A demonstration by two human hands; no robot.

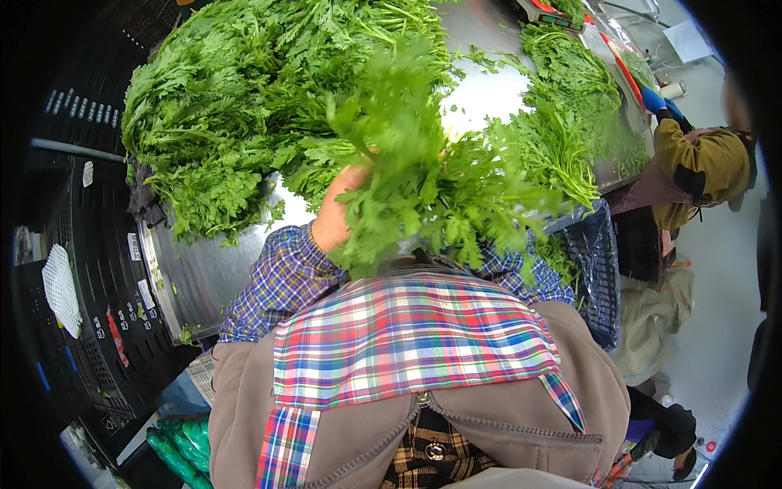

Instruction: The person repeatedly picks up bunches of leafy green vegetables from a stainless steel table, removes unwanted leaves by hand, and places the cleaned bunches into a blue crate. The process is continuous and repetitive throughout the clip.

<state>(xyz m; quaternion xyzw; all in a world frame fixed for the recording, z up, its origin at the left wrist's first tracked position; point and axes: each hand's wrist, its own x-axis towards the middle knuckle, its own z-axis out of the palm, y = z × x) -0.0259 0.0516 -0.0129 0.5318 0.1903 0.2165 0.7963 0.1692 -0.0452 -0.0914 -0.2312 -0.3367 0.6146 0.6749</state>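
Note:
My left hand [343, 205] grips a bunch of leafy greens [397, 177], which look like chrysanthemum greens. Leaves cover its fingers, and the upper part of the bunch is blurred. My right hand is almost wholly hidden behind the leaves; only its checked sleeve [525, 269] shows clearly. Just beyond my left hand, a large heap of the same greens [244, 91] covers the left and far side of the metal table [208, 269]. To the right lies a flatter pile of greens [568, 91], some stems pointing towards me.
Beside my right sleeve stands a plastic-lined crate [592, 269] with greens inside. Black slatted crates [79, 202] line the left side. A scale [553, 18] sits at the far right. Another person [702, 159] in blue gloves works beyond the table's right edge. Scattered leaf bits lie on the metal.

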